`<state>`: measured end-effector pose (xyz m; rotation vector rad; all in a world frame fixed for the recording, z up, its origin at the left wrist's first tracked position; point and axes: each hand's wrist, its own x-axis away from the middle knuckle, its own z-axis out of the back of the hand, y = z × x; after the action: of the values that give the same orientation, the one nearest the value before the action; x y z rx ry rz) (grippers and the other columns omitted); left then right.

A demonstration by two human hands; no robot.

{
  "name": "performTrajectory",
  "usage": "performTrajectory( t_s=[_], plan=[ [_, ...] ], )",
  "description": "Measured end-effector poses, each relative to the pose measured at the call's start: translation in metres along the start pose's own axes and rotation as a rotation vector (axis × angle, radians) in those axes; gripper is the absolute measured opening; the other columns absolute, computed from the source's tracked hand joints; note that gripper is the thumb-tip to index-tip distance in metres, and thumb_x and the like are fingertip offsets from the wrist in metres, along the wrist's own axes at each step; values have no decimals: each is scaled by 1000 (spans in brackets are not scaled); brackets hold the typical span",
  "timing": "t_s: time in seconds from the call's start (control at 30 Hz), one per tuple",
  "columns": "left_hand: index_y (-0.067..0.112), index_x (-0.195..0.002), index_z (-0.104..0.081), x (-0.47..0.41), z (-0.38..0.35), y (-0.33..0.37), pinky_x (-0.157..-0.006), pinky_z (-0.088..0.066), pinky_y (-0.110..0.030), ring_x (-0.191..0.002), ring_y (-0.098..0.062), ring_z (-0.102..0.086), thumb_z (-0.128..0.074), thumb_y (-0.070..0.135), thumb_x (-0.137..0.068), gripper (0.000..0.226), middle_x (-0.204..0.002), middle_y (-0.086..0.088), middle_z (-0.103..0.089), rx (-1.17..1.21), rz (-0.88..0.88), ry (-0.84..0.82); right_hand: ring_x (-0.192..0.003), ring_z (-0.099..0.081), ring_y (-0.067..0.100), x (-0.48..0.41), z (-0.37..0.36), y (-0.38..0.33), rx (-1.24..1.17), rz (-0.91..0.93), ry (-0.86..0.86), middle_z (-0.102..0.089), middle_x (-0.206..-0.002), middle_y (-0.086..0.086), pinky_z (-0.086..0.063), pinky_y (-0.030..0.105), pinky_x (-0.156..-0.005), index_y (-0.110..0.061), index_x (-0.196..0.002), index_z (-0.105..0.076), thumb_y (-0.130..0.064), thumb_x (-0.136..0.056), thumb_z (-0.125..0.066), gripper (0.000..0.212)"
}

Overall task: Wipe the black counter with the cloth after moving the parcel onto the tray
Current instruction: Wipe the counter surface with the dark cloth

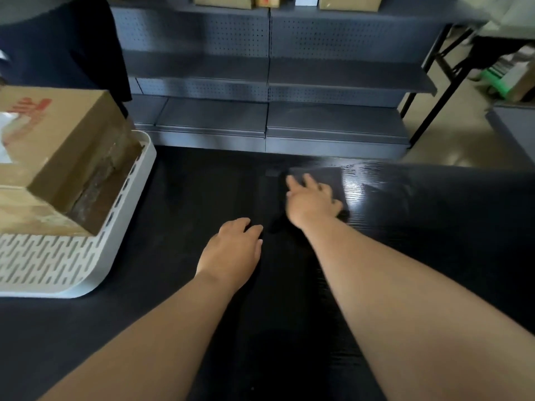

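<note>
The cardboard parcel with red print lies tilted in the white slotted tray at the left edge of the black counter. A dark grey cloth lies flat near the counter's far edge. My right hand presses on the cloth with spread, straight fingers; the hand is blurred. My left hand rests palm down on the bare counter, nearer to me and left of the cloth, holding nothing.
Grey metal shelving stands just beyond the counter, with cardboard boxes on its top level. A person in dark clothes stands behind the tray. A folding table's black legs and floor clutter are at the far right.
</note>
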<state>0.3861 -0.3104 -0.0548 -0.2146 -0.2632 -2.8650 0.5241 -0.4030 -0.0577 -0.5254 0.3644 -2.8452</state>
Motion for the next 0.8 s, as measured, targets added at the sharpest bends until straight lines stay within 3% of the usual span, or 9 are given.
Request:
performTrajectory(
  t_s=[0.07, 0.13, 0.3, 0.43, 0.5, 0.57, 0.8],
  plan=[
    [24, -138, -46, -5, -2, 5, -104, -42, -30, -130, -18, -42, -33, 34, -101, 41, -143, 0, -44, -30, 12, 13, -145, -5, 23, -3, -5, -19, 62, 178, -72, -3, -160, -12, -15, 54, -111, -47, -146, -18, -34, -102, -29, 47],
    [24, -137, -47, -7, -1, 6, -104, -42, -30, -129, -18, -43, -30, 34, -101, 41, -142, 0, -46, -68, 12, -2, -146, -5, 21, -15, -1, -13, 73, 221, -88, -3, -160, -12, -14, 54, -111, -49, -146, -18, -36, -102, -27, 46],
    [20, -146, -34, -5, 11, 12, -115, -21, -27, -141, -19, -30, -26, 32, -104, 45, -153, -4, -32, -82, -23, -53, -145, -3, 23, -46, 20, 24, -83, -129, 6, 0, -160, -11, -12, 56, -111, -46, -147, -15, -36, -102, -26, 47],
    [22, -148, -29, -4, 12, 11, -117, -15, -25, -144, -18, -24, -27, 34, -103, 47, -156, -4, -26, -73, -4, -66, -146, -3, 21, -34, 12, 3, 33, 131, -47, 0, -160, -12, -14, 53, -110, -48, -146, -15, -31, -102, -28, 49],
    [23, -149, -27, -4, 13, 10, -117, -14, -25, -145, -17, -21, -28, 35, -103, 47, -157, -2, -23, -62, 4, -100, -146, -5, 18, -34, 10, 12, 39, 175, -26, -4, -160, -13, -16, 50, -109, -49, -145, -17, -32, -103, -27, 47],
    [24, -149, -26, -5, 12, 11, -117, -15, -27, -146, -17, -19, -29, 36, -103, 48, -158, -1, -21, -46, 8, -138, -145, -9, 16, -39, 21, 39, -7, 93, 17, -7, -159, -14, -19, 49, -107, -51, -144, -21, -36, -102, -26, 45],
    [23, -147, -32, -7, 13, 16, -115, -20, -26, -144, -18, -25, -30, 35, -102, 47, -156, -1, -26, -4, 68, -148, -143, -12, 21, -10, 54, 152, -192, -447, 162, -8, -159, -9, -17, 51, -110, -46, -147, -20, -38, -101, -28, 47]
  ],
)
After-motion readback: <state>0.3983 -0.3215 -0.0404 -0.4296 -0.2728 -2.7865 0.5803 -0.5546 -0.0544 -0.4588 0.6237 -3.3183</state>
